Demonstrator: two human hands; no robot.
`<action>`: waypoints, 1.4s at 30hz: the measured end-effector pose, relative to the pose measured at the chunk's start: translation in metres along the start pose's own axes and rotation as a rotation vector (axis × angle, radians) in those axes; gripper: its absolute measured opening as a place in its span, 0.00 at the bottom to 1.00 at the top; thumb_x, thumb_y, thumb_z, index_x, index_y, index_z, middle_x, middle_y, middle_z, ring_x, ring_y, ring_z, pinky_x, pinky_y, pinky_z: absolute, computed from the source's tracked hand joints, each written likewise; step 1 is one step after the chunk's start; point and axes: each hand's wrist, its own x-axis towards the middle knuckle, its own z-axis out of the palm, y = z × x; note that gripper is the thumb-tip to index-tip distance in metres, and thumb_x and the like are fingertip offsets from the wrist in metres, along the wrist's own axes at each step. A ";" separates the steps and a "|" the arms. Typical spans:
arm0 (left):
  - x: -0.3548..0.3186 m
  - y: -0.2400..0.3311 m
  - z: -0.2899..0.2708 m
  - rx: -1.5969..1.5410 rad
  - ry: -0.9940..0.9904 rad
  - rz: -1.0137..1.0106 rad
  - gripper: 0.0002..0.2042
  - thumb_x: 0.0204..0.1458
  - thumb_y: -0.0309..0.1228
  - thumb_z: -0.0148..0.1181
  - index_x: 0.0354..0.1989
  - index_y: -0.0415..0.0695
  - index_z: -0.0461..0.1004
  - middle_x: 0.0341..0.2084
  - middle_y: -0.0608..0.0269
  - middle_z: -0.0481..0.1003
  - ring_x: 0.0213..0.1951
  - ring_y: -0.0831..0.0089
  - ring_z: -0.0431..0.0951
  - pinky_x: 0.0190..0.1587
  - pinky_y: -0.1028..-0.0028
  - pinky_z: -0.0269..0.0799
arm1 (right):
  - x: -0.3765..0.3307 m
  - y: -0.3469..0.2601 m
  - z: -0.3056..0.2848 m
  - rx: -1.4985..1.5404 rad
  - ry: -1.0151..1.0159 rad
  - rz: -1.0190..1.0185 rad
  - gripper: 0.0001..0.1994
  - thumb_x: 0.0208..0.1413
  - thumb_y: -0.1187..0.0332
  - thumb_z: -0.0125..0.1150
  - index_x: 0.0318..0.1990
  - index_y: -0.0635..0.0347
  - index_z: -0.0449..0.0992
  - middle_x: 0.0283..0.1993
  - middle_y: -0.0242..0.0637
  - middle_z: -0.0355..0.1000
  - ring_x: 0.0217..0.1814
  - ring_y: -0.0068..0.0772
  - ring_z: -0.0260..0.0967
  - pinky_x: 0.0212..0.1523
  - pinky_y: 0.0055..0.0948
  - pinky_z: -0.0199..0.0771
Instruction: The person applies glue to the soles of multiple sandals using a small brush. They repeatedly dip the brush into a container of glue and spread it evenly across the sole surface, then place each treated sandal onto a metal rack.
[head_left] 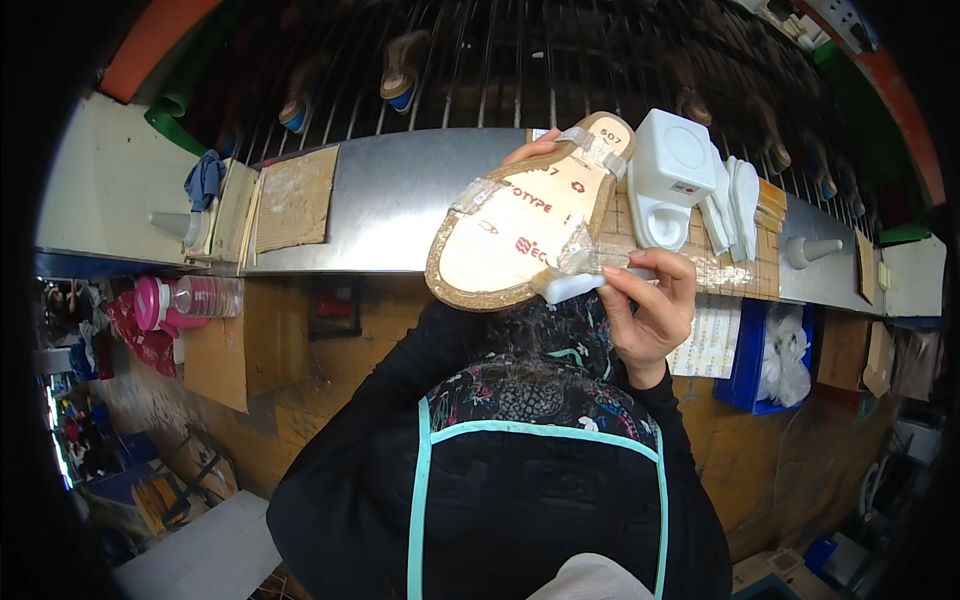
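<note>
Tilted up over the bench edge is a sandal (520,225) with a pale insole, reddish print and a brown cork-like rim. Translucent or beige strap pieces cross it at several places. Fingers of my left hand (532,148) show behind its upper left edge and hold it from underneath; the rest of that hand is hidden. My right hand (652,305) pinches a small white, soft-looking piece (573,287) between thumb and fingers. That piece touches the sandal's lower right rim; its exact kind is unclear.
A white plastic dispenser (675,160) with a small cup stands right of the sandal, beside white sole-shaped pieces (742,205). Cardboard (297,200) lies left on the metal bench (400,180). Behind is a rack of bars (500,70) carrying footwear. A blue bin (745,365) holds plastic bags.
</note>
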 end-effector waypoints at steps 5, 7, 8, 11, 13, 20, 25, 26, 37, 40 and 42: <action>0.009 -0.002 -0.010 0.533 -0.060 0.310 0.46 0.36 0.23 0.78 0.67 0.43 0.56 0.66 0.52 0.57 0.64 0.61 0.63 0.56 0.66 0.77 | 0.002 -0.008 -0.004 0.047 -0.048 0.080 0.15 0.39 0.72 0.76 0.38 0.49 0.86 0.40 0.33 0.71 0.38 0.31 0.64 0.39 0.28 0.63; 0.007 -0.001 -0.004 0.305 0.027 0.198 0.46 0.36 0.22 0.78 0.66 0.43 0.57 0.66 0.51 0.57 0.65 0.61 0.63 0.58 0.66 0.76 | 0.005 -0.011 -0.004 0.110 -0.010 0.086 0.14 0.39 0.72 0.76 0.38 0.49 0.86 0.40 0.32 0.71 0.38 0.30 0.64 0.39 0.28 0.63; 0.006 0.001 0.001 0.159 0.055 0.136 0.46 0.35 0.21 0.78 0.66 0.43 0.57 0.66 0.51 0.58 0.65 0.61 0.63 0.59 0.66 0.74 | 0.008 -0.013 -0.003 0.015 0.006 0.106 0.14 0.39 0.72 0.76 0.38 0.49 0.86 0.40 0.32 0.71 0.38 0.30 0.64 0.40 0.28 0.63; 0.004 0.008 0.010 0.283 0.088 0.239 0.40 0.43 0.30 0.74 0.66 0.43 0.58 0.67 0.50 0.57 0.65 0.60 0.64 0.64 0.64 0.69 | 0.017 -0.014 -0.002 -0.201 0.003 0.120 0.13 0.41 0.73 0.75 0.38 0.49 0.86 0.39 0.31 0.72 0.37 0.29 0.64 0.42 0.27 0.61; 0.003 0.013 0.008 0.373 0.117 0.308 0.36 0.49 0.37 0.70 0.64 0.42 0.59 0.68 0.49 0.54 0.65 0.59 0.63 0.64 0.64 0.68 | 0.018 -0.020 -0.004 -0.264 -0.040 0.046 0.13 0.41 0.72 0.75 0.38 0.49 0.86 0.39 0.30 0.72 0.37 0.28 0.65 0.42 0.28 0.59; 0.015 0.012 -0.018 0.988 0.251 0.706 0.33 0.40 0.34 0.76 0.57 0.46 0.70 0.63 0.50 0.62 0.61 0.59 0.70 0.60 0.65 0.72 | 0.020 -0.025 -0.001 -0.021 -0.161 0.100 0.13 0.41 0.71 0.75 0.38 0.48 0.86 0.38 0.31 0.73 0.38 0.27 0.66 0.42 0.28 0.57; 0.012 0.010 -0.012 1.131 0.324 0.693 0.27 0.44 0.29 0.71 0.56 0.50 0.72 0.63 0.50 0.64 0.59 0.58 0.72 0.58 0.65 0.73 | 0.032 -0.027 0.012 -0.182 -0.104 0.009 0.14 0.40 0.70 0.76 0.38 0.48 0.86 0.38 0.30 0.73 0.37 0.25 0.67 0.43 0.29 0.55; 0.012 0.013 -0.013 1.163 0.314 0.688 0.29 0.43 0.32 0.73 0.57 0.48 0.70 0.63 0.49 0.64 0.60 0.58 0.71 0.59 0.64 0.72 | 0.033 -0.029 0.011 -0.210 -0.147 0.004 0.14 0.40 0.70 0.76 0.38 0.47 0.86 0.38 0.30 0.73 0.37 0.25 0.67 0.43 0.29 0.54; 0.011 0.015 -0.023 1.155 0.242 0.587 0.36 0.39 0.32 0.76 0.60 0.44 0.66 0.65 0.50 0.59 0.64 0.59 0.66 0.62 0.65 0.69 | 0.027 -0.025 0.006 -0.205 -0.114 0.010 0.14 0.40 0.69 0.76 0.39 0.45 0.86 0.40 0.29 0.73 0.35 0.25 0.67 0.42 0.29 0.55; 0.011 0.011 -0.022 1.049 0.251 0.581 0.34 0.39 0.32 0.75 0.58 0.45 0.68 0.63 0.50 0.62 0.64 0.59 0.66 0.62 0.65 0.69 | 0.022 -0.027 -0.003 -0.196 -0.246 -0.109 0.14 0.40 0.70 0.76 0.38 0.46 0.86 0.40 0.30 0.73 0.36 0.27 0.65 0.41 0.28 0.56; 0.010 0.009 -0.024 0.974 0.275 0.562 0.32 0.39 0.33 0.75 0.56 0.46 0.71 0.62 0.50 0.65 0.63 0.58 0.67 0.62 0.65 0.69 | 0.019 -0.024 -0.004 -0.121 -0.231 -0.050 0.14 0.40 0.69 0.76 0.39 0.46 0.86 0.41 0.31 0.73 0.37 0.26 0.65 0.41 0.28 0.55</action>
